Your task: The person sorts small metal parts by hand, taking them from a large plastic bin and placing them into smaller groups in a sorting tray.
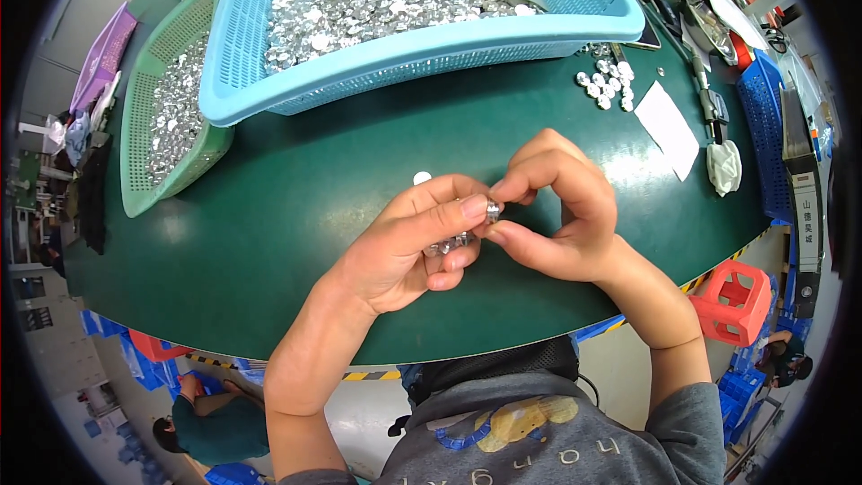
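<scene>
My left hand (400, 233) is closed around several small shiny silver pieces (449, 244), partly hidden by its fingers. Between its thumb and index finger sits one small round silver piece (493, 210). The thumb and index finger of my right hand (570, 202) close on that same piece from the right, above and below it. Both hands are over the green table (269, 251). Just beyond the left fingers lies a small white disc (422, 178).
A large light-blue basket (404, 51) full of shiny pieces stands at the back, with a green basket (135, 139) of similar pieces to its left. Loose clear, shiny pieces (611, 87) and a white paper (669, 130) lie right. A red stool (736, 301) stands beyond the right edge.
</scene>
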Tool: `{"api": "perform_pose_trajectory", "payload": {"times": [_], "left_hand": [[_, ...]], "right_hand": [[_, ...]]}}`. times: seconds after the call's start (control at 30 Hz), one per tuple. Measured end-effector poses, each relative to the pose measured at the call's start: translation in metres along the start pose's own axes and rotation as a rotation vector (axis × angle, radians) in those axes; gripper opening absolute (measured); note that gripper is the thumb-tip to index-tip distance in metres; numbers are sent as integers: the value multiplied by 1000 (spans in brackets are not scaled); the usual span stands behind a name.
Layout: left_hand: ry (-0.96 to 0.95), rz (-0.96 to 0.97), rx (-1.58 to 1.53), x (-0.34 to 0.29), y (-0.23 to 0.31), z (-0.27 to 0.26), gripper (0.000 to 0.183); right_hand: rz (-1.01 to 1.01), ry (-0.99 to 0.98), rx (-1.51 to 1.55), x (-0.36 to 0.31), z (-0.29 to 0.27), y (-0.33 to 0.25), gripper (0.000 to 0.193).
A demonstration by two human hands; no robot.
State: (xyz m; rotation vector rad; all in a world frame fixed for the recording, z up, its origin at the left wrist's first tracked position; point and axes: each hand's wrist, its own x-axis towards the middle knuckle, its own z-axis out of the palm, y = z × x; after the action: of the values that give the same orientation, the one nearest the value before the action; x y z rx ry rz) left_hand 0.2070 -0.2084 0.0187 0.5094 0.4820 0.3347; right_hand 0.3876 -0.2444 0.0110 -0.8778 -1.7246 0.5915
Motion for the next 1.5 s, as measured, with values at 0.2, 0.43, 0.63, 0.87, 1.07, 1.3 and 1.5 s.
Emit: {"api": "perform_pose_trajectory", "payload": {"times": [0.2,0.43,0.63,0.87,1.07,1.3,1.5], "left_hand": [[12,-14,1,0,0,1,21],[-4,1,4,0,-2,0,20],[-7,20,-27,0,-2,0,18],[13,23,-42,1,-2,0,18],[134,129,57,2,-3,-2,19],[371,438,-191,-3,22,-23,13],[441,412,-192,0,18,-13,17]], "right_hand": [[-9,6,-5,-1,0,1,22],[-30,1,-6,0,0,0,22],[-50,-1,-8,1,-2,0,22],[-49,-2,-18,0,-2,1,22],[-55,-27,-134,-2,7,8,27],[-24,-295,-609,-1,27,11,41],[-51,-288,-662,-3,29,15,30]]}}
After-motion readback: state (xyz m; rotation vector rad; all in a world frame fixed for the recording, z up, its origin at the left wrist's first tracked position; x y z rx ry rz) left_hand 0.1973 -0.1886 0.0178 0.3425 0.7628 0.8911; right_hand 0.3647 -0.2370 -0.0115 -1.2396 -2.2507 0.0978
